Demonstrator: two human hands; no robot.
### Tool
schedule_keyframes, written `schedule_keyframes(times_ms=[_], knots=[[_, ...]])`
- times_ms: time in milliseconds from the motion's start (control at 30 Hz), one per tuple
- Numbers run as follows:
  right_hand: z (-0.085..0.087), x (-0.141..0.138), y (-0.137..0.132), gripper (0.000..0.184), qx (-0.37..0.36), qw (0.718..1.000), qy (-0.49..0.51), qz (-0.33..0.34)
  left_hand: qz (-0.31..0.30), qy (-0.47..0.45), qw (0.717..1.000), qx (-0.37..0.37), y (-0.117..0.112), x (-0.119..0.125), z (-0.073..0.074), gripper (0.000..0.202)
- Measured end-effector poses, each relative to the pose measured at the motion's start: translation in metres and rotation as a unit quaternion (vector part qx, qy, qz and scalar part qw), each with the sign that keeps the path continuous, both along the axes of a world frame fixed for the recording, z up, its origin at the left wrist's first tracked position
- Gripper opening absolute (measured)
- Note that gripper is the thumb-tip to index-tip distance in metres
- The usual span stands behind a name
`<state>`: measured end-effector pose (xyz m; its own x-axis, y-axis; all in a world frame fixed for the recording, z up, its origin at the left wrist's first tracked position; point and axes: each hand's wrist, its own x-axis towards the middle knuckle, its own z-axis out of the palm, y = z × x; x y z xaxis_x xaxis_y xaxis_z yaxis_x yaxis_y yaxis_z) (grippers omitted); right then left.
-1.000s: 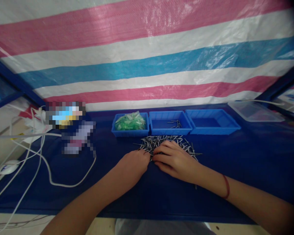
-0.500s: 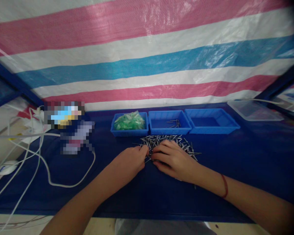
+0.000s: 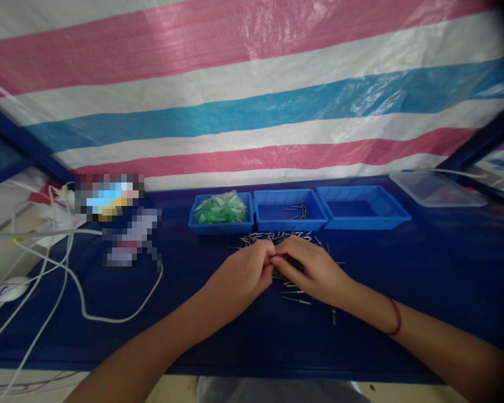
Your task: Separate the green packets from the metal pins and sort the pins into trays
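My left hand [image 3: 252, 270] is closed, thumb and fingers pinched together above a loose pile of thin metal blind rivets [image 3: 296, 235]. Against it, fingertip to fingertip, my right hand [image 3: 318, 272] is pinched too. Whatever sits between the fingertips is hidden. Part of the pile shows behind the hands and beneath the right palm. Several rivets lie nearer me, and a single rivet [image 3: 334, 317] rests apart below my right wrist.
Behind the pile stand three blue bins: the left bin [image 3: 222, 228] with green plastic packets [image 3: 222, 208], the middle bin [image 3: 292, 225] with a few rivets, and the right bin [image 3: 363, 223]. White cables [image 3: 121, 319] run along the left; a clear plastic sheet [image 3: 439, 190] lies far right.
My hands have come together at the fingertips. The left moved right and the right hand went from spread over the pile to a pinch, uncovering rivets nearer me.
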<state>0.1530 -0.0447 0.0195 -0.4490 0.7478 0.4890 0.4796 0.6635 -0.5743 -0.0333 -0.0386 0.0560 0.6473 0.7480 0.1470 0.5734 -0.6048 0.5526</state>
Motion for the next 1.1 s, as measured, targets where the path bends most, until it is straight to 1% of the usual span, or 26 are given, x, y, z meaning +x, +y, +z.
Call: schedule_keyframes(times_ms=[133, 267, 333, 433, 500, 567, 667, 767, 900, 1100], knots=[[0.001, 0.001, -0.001, 0.015, -0.001, 1.0, 0.004, -0.015, 0.016, -0.022, 0.999, 0.016, -0.001, 0.003, -0.005, 0.009], [0.003, 0.001, -0.002, 0.012, 0.029, 0.999, 0.018, -0.016, 0.024, -0.026, 0.999, 0.033, -0.002, 0.002, -0.007, 0.009], [0.003, 0.002, -0.002, 0.009, 0.05, 0.998, 0.022, -0.019, 0.014, -0.014, 0.999, 0.042, 0.0, 0.002, -0.007, 0.012], [0.003, 0.003, -0.003, 0.007, 0.07, 0.997, 0.022, -0.023, -0.018, -0.002, 0.999, 0.035, 0.002, 0.001, -0.006, 0.02], [0.003, 0.004, -0.003, 0.005, 0.064, 0.997, 0.031, -0.031, -0.024, -0.014, 0.999, 0.021, 0.002, 0.001, -0.007, 0.021], [0.003, 0.005, -0.004, 0.003, 0.045, 0.997, 0.044, -0.044, -0.013, -0.032, 0.999, 0.01, 0.001, 0.002, -0.008, 0.022], [0.002, 0.005, -0.005, 0.007, 0.014, 0.997, 0.052, -0.056, 0.006, -0.053, 0.999, -0.002, -0.001, 0.002, -0.012, 0.023], [0.003, 0.004, -0.007, 0.01, -0.002, 0.997, 0.051, -0.066, 0.014, -0.064, 0.998, -0.005, -0.002, 0.003, -0.015, 0.022], [0.003, 0.003, -0.009, 0.009, 0.003, 0.996, 0.059, -0.065, 0.021, -0.062, 0.998, -0.011, -0.001, 0.004, -0.016, 0.02], [0.006, 0.005, -0.009, 0.013, 0.025, 0.996, 0.06, -0.062, 0.039, -0.075, 0.996, -0.011, 0.002, 0.003, -0.01, 0.016]])
